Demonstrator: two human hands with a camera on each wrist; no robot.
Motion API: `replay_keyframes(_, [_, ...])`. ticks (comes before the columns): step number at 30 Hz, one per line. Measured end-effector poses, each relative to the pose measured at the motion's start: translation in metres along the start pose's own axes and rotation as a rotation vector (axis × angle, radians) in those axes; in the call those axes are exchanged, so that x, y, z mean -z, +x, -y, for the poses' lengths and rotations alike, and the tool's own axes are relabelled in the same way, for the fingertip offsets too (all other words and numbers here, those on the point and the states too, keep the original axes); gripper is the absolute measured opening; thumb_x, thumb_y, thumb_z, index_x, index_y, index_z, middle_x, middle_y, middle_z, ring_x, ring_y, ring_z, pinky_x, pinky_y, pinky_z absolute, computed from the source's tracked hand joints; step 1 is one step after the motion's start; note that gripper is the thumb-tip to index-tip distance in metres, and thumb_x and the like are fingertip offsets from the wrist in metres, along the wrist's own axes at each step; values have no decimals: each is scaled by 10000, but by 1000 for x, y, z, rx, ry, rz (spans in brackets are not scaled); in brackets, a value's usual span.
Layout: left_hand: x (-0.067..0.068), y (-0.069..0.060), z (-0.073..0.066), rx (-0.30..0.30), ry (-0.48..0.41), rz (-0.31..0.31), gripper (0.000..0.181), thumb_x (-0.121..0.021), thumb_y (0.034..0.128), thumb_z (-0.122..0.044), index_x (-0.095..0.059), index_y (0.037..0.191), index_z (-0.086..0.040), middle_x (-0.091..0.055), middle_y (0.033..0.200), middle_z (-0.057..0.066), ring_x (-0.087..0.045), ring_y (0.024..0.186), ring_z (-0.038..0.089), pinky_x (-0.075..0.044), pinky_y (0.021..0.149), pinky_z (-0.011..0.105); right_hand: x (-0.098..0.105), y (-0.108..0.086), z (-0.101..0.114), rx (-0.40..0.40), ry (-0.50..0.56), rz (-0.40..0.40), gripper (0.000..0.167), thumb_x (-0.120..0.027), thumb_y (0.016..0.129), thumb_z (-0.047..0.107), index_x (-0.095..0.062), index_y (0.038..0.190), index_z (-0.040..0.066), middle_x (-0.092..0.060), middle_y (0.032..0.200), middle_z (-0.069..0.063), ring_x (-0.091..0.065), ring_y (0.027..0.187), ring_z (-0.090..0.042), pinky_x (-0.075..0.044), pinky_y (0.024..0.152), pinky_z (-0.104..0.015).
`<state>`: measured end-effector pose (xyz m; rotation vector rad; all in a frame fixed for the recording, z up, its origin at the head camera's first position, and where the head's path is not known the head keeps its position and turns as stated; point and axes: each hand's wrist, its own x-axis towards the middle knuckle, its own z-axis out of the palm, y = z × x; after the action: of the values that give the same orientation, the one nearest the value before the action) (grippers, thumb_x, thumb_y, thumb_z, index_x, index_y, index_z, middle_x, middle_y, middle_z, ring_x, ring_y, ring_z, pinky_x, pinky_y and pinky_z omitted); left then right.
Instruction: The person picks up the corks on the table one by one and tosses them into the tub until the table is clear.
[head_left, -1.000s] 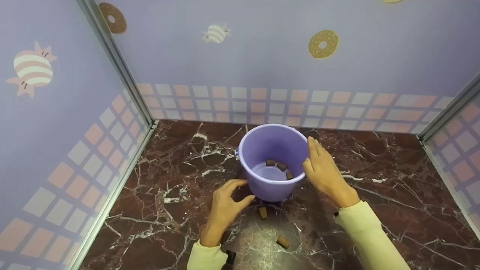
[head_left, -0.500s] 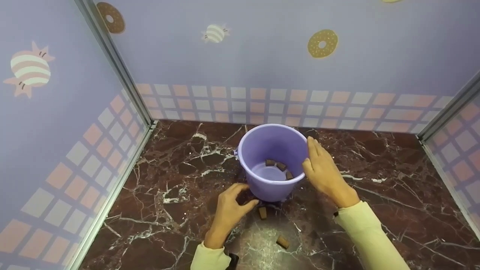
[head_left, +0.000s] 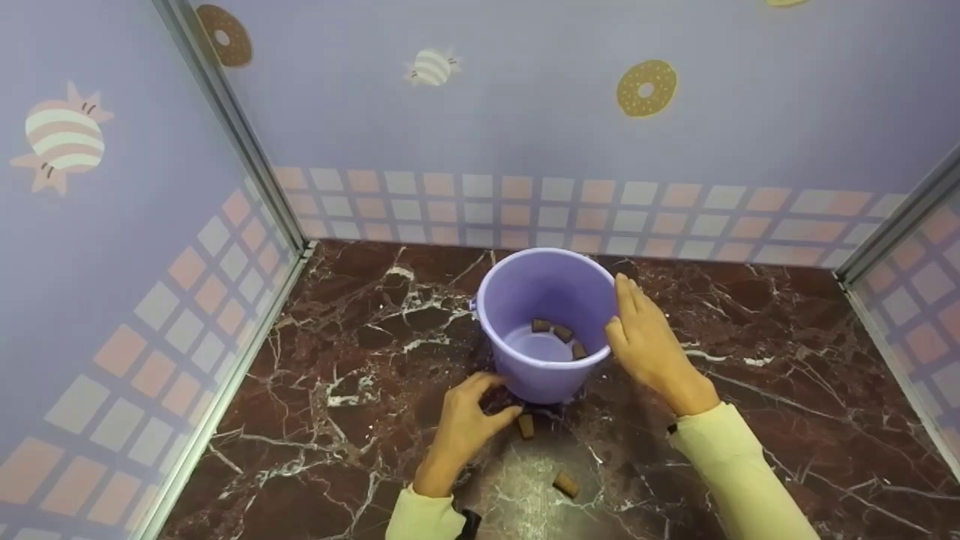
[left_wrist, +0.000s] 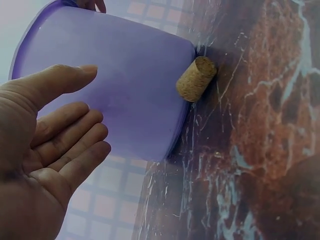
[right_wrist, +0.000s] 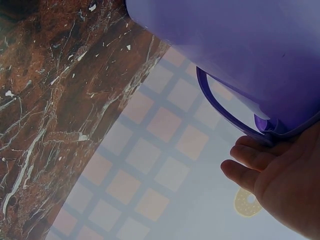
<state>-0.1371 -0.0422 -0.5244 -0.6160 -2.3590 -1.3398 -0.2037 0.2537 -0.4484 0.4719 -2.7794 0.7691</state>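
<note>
A purple bucket stands upright on the dark marbled surface, and three corks lie on its bottom. My right hand rests against the right side of the rim, fingers straight; in the right wrist view those fingers touch the rim by the bucket's handle. Near the lower left of the bucket is my left hand, thumb and fingers spread with nothing between them. Just right of its thumb, a cork lies in front of the bucket's base. A second loose cork lies closer to me.
Purple panels with pink and white squares enclose the marbled surface at the back wall, left and right. Metal strips run along the corners and the left edge.
My left hand has shifted slightly right and toward me, its thumb coming closer to the cork by the bucket. The right hand, bucket and corks have stayed put.
</note>
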Motion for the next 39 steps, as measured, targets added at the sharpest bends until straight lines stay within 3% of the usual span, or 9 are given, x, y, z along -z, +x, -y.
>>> replay_keyframes(11, [-6, -3, 6, -39, 11, 33, 377, -945, 735, -13, -751, 1055, 41, -755, 1034, 148, -740, 947, 342, -613, 900, 423, 0, -1, 2, 14, 7, -23, 664, -434, 1024, 103, -235, 1592, -179, -285, 1641, -372, -255, 1541, -518, -195, 1270, -603])
replay_keyframes(19, [-10, -5, 6, -3, 10, 86, 371, -924, 757, -4, -754, 1082, 46, -753, 1061, 166, -739, 965, 363, -611, 911, 416, 1, 0, 1, 1, 10, -2, 669, -429, 1030, 105, -215, 1598, -175, -265, 1652, -366, -238, 1551, -506, -179, 1280, -586])
replay_keyframes(25, [-13, -6, 8, -9, 23, 100, 366, -932, 747, -15, -759, 1064, 40, -753, 1046, 161, -740, 958, 356, -609, 908, 417, 1, 0, 1, -2, 5, 2, 668, -422, 1031, 108, -213, 1598, -176, -262, 1656, -360, -233, 1554, -503, -177, 1279, -587])
replay_keyframes(31, [-17, -7, 7, 51, 44, 142, 364, -929, 772, -59, -762, 1083, 29, -762, 1101, 144, -743, 1012, 344, -597, 960, 433, 1, -1, 1, 17, -3, -16, 657, -415, 1026, 113, -245, 1588, -182, -282, 1657, -345, -253, 1548, -502, -204, 1271, -591])
replay_keyframes(39, [-21, -9, 8, 65, 36, 170, 408, -955, 737, -57, -775, 1095, 17, -769, 1106, 133, -747, 1010, 316, -603, 945, 405, 0, -1, 0, 30, 1, -29, 656, -421, 1026, 108, -245, 1587, -182, -288, 1650, -351, -258, 1546, -503, -205, 1273, -579])
